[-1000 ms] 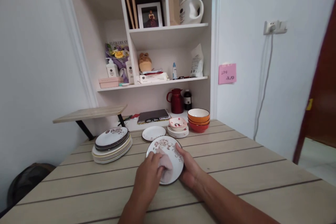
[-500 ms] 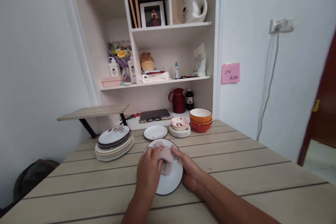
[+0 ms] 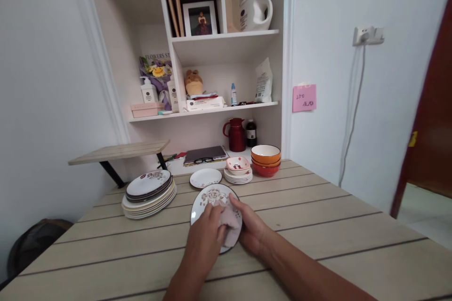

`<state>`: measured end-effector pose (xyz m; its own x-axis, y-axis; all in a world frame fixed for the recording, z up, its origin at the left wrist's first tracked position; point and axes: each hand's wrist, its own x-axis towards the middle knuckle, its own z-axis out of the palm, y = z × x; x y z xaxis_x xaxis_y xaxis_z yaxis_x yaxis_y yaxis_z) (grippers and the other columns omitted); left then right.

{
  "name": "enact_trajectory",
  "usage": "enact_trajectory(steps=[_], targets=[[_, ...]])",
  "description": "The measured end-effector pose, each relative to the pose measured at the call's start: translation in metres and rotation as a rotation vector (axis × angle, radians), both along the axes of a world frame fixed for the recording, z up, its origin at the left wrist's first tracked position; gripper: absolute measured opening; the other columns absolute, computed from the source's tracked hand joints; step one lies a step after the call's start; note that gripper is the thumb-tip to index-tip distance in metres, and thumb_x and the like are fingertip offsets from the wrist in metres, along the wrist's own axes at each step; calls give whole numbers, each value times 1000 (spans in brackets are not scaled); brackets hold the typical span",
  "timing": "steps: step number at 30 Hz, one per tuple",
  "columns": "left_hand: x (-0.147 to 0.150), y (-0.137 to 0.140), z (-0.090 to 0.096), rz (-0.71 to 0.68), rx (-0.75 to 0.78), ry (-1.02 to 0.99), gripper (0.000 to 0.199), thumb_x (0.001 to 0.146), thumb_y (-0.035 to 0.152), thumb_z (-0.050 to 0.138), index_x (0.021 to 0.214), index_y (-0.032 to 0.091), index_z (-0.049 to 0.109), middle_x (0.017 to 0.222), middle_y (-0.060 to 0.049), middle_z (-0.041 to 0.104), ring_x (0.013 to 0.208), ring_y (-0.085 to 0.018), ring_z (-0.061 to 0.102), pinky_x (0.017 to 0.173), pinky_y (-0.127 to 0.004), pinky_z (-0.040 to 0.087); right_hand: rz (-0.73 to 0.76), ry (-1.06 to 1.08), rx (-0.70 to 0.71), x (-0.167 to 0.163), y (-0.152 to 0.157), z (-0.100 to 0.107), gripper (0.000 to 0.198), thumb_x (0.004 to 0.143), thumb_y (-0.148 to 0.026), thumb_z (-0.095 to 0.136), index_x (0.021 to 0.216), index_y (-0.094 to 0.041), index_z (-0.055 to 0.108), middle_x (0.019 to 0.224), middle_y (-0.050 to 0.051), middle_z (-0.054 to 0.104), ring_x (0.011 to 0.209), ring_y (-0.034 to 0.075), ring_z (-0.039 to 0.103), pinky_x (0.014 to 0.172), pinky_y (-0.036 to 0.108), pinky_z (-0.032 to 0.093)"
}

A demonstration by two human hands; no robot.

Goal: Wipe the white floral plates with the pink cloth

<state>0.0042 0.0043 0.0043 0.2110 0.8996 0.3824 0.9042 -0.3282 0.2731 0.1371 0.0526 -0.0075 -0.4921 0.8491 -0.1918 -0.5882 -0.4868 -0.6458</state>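
Near the table's (image 3: 318,216) middle, our left hand (image 3: 203,240) presses the pink cloth (image 3: 229,220) onto the plate (image 3: 206,197); our right hand (image 3: 252,230) grips its rim. We wipe firmly, keeping it steady.

White floral-rimmed plate (image 3: 208,197) flat on table, pink cloth (image 3: 230,220) on it

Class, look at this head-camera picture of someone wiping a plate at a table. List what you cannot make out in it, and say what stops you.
1. Near half of the plate: covered by the left hand, the right hand and the pink cloth.
2. Writing on the pink note: too small.
3. Lower plates in the stack: only rims show.
4. Bottle labels on the shelf: too small.
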Motion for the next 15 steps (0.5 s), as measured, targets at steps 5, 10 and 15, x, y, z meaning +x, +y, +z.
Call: enact_trajectory(steps=[5, 10, 15], targets=[[-8, 6, 1, 138, 107, -47, 36, 86, 18, 44, 120, 28, 49, 116, -5, 51, 98, -22, 55, 78, -32, 40, 51, -17, 82, -2, -5, 1, 55, 78, -53, 61, 114, -11, 62, 99, 11, 73, 92, 25, 66, 90, 38, 45], [-25, 10, 4, 338, 171, -78, 33, 88, 21, 45, 120, 26, 49, 109, -6, 53, 92, -21, 57, 76, -32, 39, 33, -128, 89, -3, -9, 2, 58, 76, -54, 63, 115, -11, 63, 98, 11, 74, 90, 25, 67, 92, 39, 44], [-26, 10, 3, 391, 46, 51, 32, 88, 24, 44, 120, 25, 50, 106, -6, 56, 80, -20, 59, 66, -31, 37, -34, -75, 2, -4, -7, 2, 53, 75, -51, 64, 109, -10, 65, 93, 11, 74, 85, 24, 68, 88, 37, 47]])
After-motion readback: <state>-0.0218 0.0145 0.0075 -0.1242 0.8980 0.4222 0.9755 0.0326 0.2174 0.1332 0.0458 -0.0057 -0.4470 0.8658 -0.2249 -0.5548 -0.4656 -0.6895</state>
